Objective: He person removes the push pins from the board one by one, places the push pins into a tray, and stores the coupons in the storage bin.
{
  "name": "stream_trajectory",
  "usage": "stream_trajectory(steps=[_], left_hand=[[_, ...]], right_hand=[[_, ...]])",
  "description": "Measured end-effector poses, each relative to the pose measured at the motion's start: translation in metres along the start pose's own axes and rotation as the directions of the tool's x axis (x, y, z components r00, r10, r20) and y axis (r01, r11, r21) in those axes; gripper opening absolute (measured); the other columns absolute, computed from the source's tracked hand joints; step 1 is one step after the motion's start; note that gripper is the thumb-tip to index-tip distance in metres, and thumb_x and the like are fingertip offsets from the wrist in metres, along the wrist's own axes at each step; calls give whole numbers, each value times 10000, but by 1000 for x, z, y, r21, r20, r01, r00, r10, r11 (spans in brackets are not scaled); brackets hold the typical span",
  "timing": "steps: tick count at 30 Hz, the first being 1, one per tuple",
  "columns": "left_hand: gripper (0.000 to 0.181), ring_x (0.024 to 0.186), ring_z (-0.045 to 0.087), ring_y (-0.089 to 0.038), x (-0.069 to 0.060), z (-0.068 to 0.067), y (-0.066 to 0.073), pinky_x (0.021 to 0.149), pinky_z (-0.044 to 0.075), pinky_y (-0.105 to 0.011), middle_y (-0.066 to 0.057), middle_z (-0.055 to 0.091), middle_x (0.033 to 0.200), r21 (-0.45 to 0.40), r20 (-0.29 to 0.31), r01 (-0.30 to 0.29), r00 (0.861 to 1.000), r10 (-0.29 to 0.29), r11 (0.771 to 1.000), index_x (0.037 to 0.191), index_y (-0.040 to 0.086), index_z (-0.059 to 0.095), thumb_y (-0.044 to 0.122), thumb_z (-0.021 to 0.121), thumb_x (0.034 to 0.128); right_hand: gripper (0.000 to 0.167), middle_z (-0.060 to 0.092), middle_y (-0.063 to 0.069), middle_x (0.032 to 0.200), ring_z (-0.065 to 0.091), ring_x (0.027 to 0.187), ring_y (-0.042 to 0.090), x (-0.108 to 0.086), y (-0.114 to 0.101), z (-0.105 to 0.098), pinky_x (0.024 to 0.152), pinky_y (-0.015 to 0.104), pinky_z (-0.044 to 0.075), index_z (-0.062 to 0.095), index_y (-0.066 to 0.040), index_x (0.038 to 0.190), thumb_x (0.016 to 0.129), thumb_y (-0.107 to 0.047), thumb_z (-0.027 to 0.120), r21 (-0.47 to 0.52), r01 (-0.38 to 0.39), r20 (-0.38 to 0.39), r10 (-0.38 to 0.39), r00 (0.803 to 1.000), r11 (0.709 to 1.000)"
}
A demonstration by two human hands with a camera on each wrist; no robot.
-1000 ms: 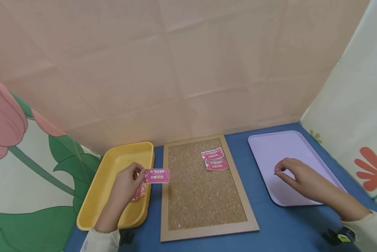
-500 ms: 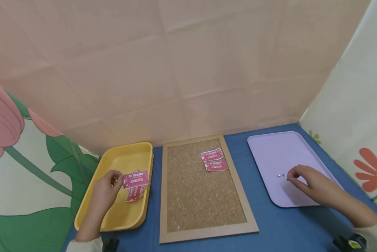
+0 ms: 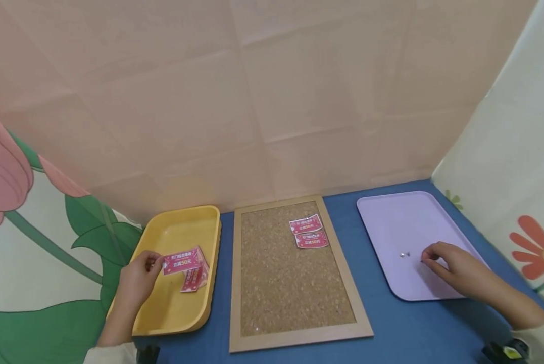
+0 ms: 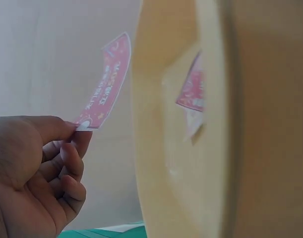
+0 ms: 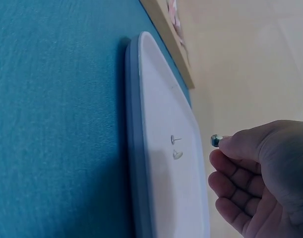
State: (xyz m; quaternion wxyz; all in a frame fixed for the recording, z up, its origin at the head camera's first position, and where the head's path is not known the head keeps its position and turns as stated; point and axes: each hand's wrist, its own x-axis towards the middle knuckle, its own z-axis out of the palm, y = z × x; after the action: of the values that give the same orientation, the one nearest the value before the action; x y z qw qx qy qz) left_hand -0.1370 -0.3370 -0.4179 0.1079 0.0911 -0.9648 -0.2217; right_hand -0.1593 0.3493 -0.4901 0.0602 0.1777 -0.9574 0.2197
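Observation:
My left hand (image 3: 137,278) pinches a pink paper coupon (image 3: 181,262) by its left end, above the yellow tray (image 3: 162,313). In the left wrist view the coupon (image 4: 109,82) curves upward from thumb and fingertip. More coupons (image 3: 192,279) lie in the yellow tray, partly covered by the held one. My right hand (image 3: 455,268) is over the purple tray (image 3: 403,212), holding a shiny thumbtack (image 5: 216,141) between thumb and forefinger. Two loose thumbtacks (image 5: 176,147) rest on that tray, left of the hand in the head view.
Between the trays lies a wood-framed corkboard (image 3: 294,283). Two coupons (image 3: 309,231) are fixed near its upper right, one above the other. A blue cloth (image 3: 403,328) covers the table, and a beige hanging (image 3: 272,101) stands behind it.
The left hand has moved left with its coupon, from the corkboard's edge to above the yellow tray. The right hand has shifted right and down, and the loose thumbtacks now show.

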Motion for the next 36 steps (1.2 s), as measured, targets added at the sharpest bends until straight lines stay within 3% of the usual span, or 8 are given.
stream_trajectory(steps=[8,19,27,36], left_hand=[[220,741,572,-241,-1,5,-10,589,449,-324,-140,653,901,8,39,50,998,-50,999,999,15,617,231,584,971],[209,697,542,-232,0,8,-13,565,433,-320,-147,631,874,20,68,59,996,-60,998,990,-4,610,202,596,962],[220,683,537,-221,-2,9,-14,562,432,-323,-146,625,862,27,93,51,994,-53,998,989,-22,605,196,596,963],[221,675,520,-224,-2,10,-19,558,424,-322,-141,599,832,58,117,102,987,-108,993,983,-35,589,185,598,963]], right_hand=[[76,642,-37,870,555,785,96,0,2,4,690,322,522,674,-98,920,875,-139,719,23,-59,74,57,996,998],[76,632,-66,849,549,771,52,0,1,10,691,339,522,671,-110,898,861,-118,737,40,-11,25,10,1000,999],[78,630,-71,843,558,780,67,3,0,12,704,363,524,665,-122,886,854,-112,736,23,-5,40,4,999,1000],[70,635,-53,855,560,783,91,5,0,11,689,332,516,666,-110,905,872,-138,721,44,-47,85,43,995,998]])
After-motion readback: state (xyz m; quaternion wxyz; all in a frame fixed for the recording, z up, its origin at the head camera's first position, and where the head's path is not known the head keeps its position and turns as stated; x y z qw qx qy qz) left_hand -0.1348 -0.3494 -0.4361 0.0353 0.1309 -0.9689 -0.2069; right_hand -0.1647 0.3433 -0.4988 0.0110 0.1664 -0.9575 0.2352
